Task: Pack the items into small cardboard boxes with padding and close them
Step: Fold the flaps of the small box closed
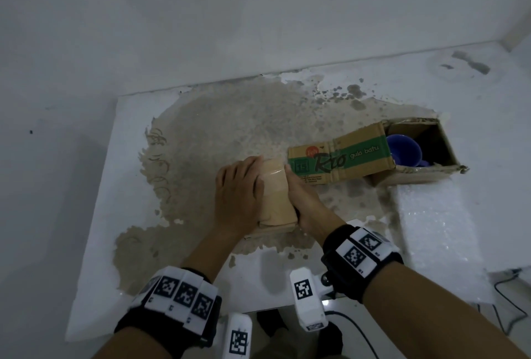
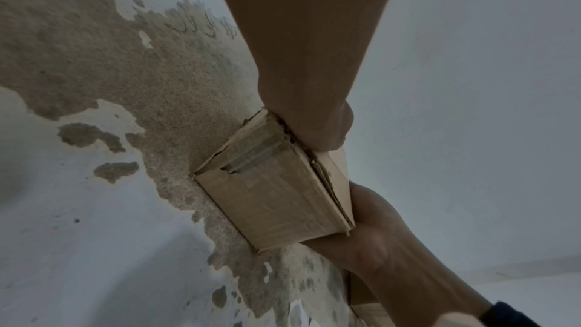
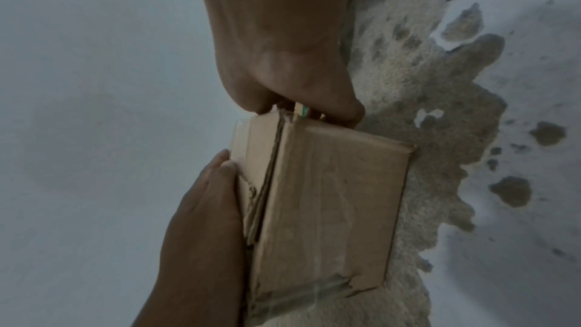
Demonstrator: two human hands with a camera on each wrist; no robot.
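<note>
1. The surface (image 1: 201, 287) is white, its coating peeling away over a wide rough brown patch (image 1: 230, 129); it is carrying every item below.
2. A sheet of white bubble wrap (image 1: 436, 232) is lying flat at the right, just in front of the open box.
3. An open printed cardboard box (image 1: 344, 162) is lying at the right rear, one flap with green print folded out toward me; a blue cup (image 1: 402, 150) is resting inside it.
4. A small taped cardboard box (image 1: 275, 198) is sitting closed on the brown patch, near the middle of the surface, its far end touching the printed flap.
5. My left hand (image 1: 238, 189) is pressing flat against the small box's left side, fingers reaching over the top.
6. My right hand (image 1: 304, 198) is gripping its right side, fingers curling at the far corner.
</note>
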